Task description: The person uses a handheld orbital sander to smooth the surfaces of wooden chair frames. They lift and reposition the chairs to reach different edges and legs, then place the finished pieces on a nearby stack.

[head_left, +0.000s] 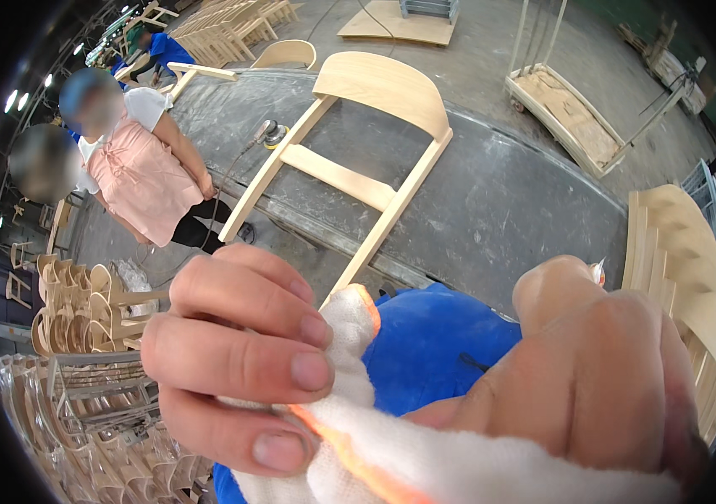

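Note:
Close in front of me, my left hand (244,361) pinches a white knit work glove (458,458) with orange edging, its fingers bent over the cloth. My right hand (593,370) is closed at the glove's other side, and the cloth runs beneath it. Its fingertips are mostly hidden. A small white and orange bit (597,273) peeks out past its bent finger; I cannot tell what it is. Beyond my hands, a pale wooden chair frame (337,175) with a curved backrest lies on a dark worktable (509,202).
An electric sander (271,134) lies on the table left of the frame. A person in a pink apron (139,181) stands at the left. Stacked curved wood parts (685,260) rise at the right; more chair parts (81,311) fill the lower left. A cart (568,118) stands beyond.

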Available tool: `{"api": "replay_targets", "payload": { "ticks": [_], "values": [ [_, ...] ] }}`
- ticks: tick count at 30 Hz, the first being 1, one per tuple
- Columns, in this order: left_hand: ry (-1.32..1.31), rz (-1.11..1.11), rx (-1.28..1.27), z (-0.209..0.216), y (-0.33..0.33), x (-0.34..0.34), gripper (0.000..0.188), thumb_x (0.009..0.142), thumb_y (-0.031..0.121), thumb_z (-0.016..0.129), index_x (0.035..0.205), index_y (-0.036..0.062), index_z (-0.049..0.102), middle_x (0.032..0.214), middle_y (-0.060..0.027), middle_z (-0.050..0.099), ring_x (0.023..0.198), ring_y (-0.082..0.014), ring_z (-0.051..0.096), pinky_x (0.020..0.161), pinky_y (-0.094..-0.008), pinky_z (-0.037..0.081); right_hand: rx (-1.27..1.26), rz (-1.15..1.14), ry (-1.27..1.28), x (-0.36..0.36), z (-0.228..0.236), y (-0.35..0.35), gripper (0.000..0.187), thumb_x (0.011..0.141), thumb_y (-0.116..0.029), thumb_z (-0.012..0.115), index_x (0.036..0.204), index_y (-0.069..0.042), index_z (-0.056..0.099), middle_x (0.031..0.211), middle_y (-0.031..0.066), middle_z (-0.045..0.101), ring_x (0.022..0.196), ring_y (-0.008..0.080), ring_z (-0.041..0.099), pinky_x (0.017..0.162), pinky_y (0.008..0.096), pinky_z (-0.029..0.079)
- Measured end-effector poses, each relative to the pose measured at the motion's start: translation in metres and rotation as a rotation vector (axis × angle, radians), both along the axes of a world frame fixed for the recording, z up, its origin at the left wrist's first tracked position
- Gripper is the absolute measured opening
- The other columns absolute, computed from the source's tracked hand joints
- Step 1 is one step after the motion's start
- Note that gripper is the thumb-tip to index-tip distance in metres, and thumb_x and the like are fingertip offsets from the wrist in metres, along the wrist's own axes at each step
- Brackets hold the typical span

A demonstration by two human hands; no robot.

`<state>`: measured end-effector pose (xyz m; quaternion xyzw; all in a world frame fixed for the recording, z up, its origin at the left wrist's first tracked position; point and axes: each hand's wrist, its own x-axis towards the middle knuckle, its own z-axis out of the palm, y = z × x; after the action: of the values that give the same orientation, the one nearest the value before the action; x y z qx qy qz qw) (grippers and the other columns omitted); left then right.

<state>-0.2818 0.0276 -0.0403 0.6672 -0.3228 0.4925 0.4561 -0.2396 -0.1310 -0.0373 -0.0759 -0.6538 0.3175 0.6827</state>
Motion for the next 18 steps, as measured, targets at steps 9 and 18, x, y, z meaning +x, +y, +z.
{"api": "replay_targets", "payload": {
  "ticks": [9, 18],
  "values": [
    [-0.238, -0.145, -0.051, 0.004, 0.003, 0.018, 0.012, 0.076, 0.010, 0.072, 0.085, 0.0045, 0.067, 0.085, -0.0138, 0.063, 0.066, -0.0227, 0.058, 0.053, -0.0284, 0.047, -0.058, -0.011, -0.045, 0.006, 0.009, -0.026, 0.026, 0.079, -0.024, 0.067, 0.094, -0.003, 0.066, 0.094, 0.0121, 0.065, 0.089, 0.0310, 0.063, 0.078, 0.0396, 0.050],
    [-0.461, -0.178, -0.049, 0.012, -0.001, 0.035, 0.016, 0.081, 0.005, 0.066, 0.095, -0.0023, 0.066, 0.085, -0.0121, 0.060, 0.063, -0.0213, 0.057, 0.051, -0.0290, 0.045, -0.112, -0.043, -0.073, 0.011, 0.006, -0.036, 0.025, 0.079, -0.021, 0.067, 0.096, -0.003, 0.067, 0.094, 0.0120, 0.066, 0.091, 0.0314, 0.064, 0.079, 0.0395, 0.051]
  ]
}}
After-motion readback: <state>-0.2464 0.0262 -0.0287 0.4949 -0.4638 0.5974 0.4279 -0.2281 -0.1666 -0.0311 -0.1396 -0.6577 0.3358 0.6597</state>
